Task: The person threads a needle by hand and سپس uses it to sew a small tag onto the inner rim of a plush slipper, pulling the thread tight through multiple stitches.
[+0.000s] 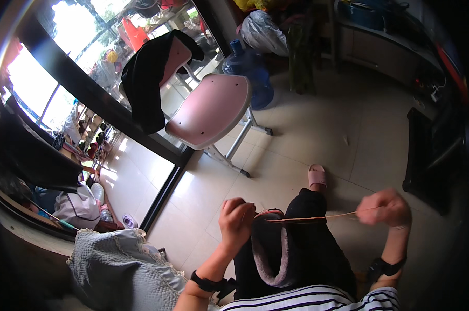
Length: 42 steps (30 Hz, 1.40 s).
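A dark fleece-lined shoe (268,248) rests on my lap, its opening towards me. My left hand (236,219) is closed at the far end of the shoe, beside its reddish edge; what lies inside the fist is hidden. An orange-tan thread (316,219) runs taut from that end across to the right. My right hand (386,210), slightly blurred, has its fingers closed on the thread's other end, well apart from the shoe. No needle can be made out.
A pink chair (215,105) with a black garment (147,81) over its back stands ahead, near a glass sliding door. Behind it is a blue water jug (250,74). A quilted grey cloth (117,268) lies at my left, a black flat object (425,159) at right.
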Available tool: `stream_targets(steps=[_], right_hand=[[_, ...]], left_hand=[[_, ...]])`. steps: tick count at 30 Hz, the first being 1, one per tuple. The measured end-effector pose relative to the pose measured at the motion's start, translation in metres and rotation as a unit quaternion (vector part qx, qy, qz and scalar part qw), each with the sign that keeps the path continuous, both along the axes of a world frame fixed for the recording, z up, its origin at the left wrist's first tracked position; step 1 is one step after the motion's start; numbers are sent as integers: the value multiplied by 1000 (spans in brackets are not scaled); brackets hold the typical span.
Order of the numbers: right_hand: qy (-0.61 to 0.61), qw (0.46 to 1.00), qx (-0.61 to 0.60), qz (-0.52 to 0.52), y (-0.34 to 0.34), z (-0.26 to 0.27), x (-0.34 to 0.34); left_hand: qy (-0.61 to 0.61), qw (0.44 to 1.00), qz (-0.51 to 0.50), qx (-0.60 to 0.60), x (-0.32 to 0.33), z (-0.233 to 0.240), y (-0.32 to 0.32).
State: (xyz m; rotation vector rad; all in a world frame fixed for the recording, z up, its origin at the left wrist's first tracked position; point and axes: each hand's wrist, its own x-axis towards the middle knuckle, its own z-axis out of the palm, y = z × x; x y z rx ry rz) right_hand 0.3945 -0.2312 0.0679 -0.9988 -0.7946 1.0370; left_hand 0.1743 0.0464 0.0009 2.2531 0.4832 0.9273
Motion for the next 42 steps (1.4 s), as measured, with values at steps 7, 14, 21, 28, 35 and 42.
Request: stream_targets(steps=[7,14,21,28,35,42], right_hand=[[2,985,47,-163,-82,-13,34],[-67,978,-60,-189,-177,0,69],[-163,950,-226,-140,-99,-35,52],[-60,970,-228,61,18,-44,29],[-5,997,-73,-4,4,-16,31],[58,978,178,-95,-35,26,49]], left_hand=[[16,805,-89,-587,-12,-10,20],[111,691,-320,-639,21,-15,51],[-315,572,135,-745,3,-47,60],[-209,771,316,-512,-328,-49,338],[-250,741,168,-600,-189,-52,199],[-382,511,-12,-770,-84,-46,68]])
